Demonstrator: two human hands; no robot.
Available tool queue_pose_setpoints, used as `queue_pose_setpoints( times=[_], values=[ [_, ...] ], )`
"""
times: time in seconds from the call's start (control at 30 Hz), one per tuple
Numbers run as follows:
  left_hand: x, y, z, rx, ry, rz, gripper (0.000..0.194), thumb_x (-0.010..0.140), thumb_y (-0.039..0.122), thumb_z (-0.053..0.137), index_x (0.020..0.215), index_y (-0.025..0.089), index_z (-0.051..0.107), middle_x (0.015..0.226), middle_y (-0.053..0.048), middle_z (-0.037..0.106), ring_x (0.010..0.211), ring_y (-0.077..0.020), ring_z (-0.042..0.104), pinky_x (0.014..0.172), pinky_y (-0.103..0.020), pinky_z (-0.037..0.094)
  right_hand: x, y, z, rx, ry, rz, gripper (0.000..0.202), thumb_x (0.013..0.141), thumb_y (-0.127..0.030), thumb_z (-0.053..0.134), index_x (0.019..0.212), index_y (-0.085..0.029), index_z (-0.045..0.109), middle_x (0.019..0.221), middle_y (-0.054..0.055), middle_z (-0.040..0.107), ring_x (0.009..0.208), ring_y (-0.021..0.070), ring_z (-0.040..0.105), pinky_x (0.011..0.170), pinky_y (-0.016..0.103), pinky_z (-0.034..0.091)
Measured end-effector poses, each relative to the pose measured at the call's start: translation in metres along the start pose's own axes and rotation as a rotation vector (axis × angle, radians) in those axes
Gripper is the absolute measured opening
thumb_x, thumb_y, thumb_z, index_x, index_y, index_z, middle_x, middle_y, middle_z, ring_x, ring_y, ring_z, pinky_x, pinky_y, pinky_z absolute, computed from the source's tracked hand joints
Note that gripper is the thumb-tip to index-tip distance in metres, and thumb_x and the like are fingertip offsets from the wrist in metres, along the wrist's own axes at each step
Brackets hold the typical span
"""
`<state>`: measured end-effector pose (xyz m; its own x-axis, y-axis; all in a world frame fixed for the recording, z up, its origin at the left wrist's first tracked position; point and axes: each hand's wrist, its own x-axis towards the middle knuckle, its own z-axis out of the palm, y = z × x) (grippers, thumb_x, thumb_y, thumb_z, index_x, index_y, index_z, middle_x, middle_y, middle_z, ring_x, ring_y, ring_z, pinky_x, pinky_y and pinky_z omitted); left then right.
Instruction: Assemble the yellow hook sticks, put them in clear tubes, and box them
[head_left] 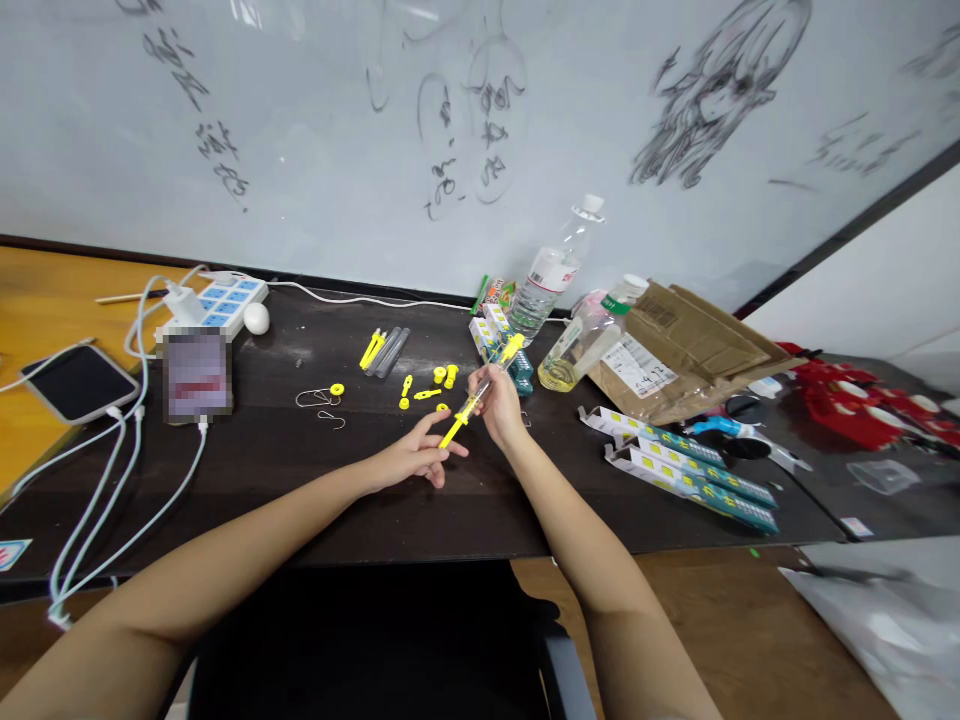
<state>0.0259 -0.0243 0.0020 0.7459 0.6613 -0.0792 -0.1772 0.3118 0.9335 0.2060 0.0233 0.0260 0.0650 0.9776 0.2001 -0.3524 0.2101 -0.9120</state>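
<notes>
My right hand is closed around a slim spring scale with a clear tube and yellow ends, held at a slant above the table. My left hand is open by its lower end, fingers spread; whether they touch it I cannot tell. Behind the hands lie small yellow caps and connectors. Clear tubes lie further back beside yellow rods. Thin metal hooks rest to the left, one by a yellow ring.
A water bottle and a bottle of yellowish liquid stand behind my right hand. Further right are a cardboard parcel and long narrow boxes. A power strip, cables and phones occupy the left.
</notes>
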Motion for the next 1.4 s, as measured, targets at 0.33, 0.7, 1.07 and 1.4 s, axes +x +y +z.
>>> queue_pose_setpoints(
  times=[0.33, 0.7, 1.07, 1.4],
  values=[
    [0.006, 0.005, -0.005, -0.132, 0.204, 0.020, 0.063, 0.086, 0.031, 0.048, 0.142, 0.031, 0.019, 0.127, -0.014, 0.053, 0.066, -0.0157, 0.069, 0.058, -0.030, 0.053, -0.016, 0.006, 0.013, -0.094, -0.278, 0.177, 0.037, 0.078, -0.055, 0.057, 0.087, -0.019, 0.054, 0.064, -0.002, 0.057, 0.051, 0.0097, 0.049, 0.046, 0.021, 0.038],
    [-0.002, 0.003, 0.000, -0.012, -0.004, -0.059, 0.061, 0.089, 0.051, 0.047, 0.142, 0.037, 0.020, 0.148, -0.019, 0.031, 0.075, -0.0196, 0.071, 0.066, -0.032, 0.055, -0.001, -0.001, 0.001, -0.028, -0.091, 0.144, 0.040, 0.080, -0.060, 0.051, 0.079, -0.020, 0.050, 0.061, 0.000, 0.059, 0.048, 0.0106, 0.049, 0.041, 0.021, 0.034],
    [0.003, 0.001, -0.011, -0.050, 0.068, 0.066, 0.071, 0.085, 0.063, 0.044, 0.145, 0.040, 0.013, 0.148, -0.022, 0.031, 0.073, -0.0223, 0.071, 0.057, -0.029, 0.055, -0.010, 0.007, 0.009, -0.032, -0.237, 0.181, 0.041, 0.077, -0.060, 0.057, 0.083, -0.021, 0.050, 0.063, 0.000, 0.060, 0.049, 0.0127, 0.054, 0.038, 0.022, 0.039],
    [0.001, -0.002, -0.008, -0.027, -0.003, 0.016, 0.068, 0.086, 0.063, 0.042, 0.143, 0.037, 0.015, 0.146, -0.022, 0.034, 0.075, -0.0216, 0.072, 0.063, -0.031, 0.055, -0.004, 0.003, 0.001, -0.025, -0.092, 0.101, 0.043, 0.078, -0.062, 0.055, 0.083, -0.020, 0.050, 0.061, -0.001, 0.060, 0.042, 0.0087, 0.048, 0.037, 0.020, 0.038]
  ],
)
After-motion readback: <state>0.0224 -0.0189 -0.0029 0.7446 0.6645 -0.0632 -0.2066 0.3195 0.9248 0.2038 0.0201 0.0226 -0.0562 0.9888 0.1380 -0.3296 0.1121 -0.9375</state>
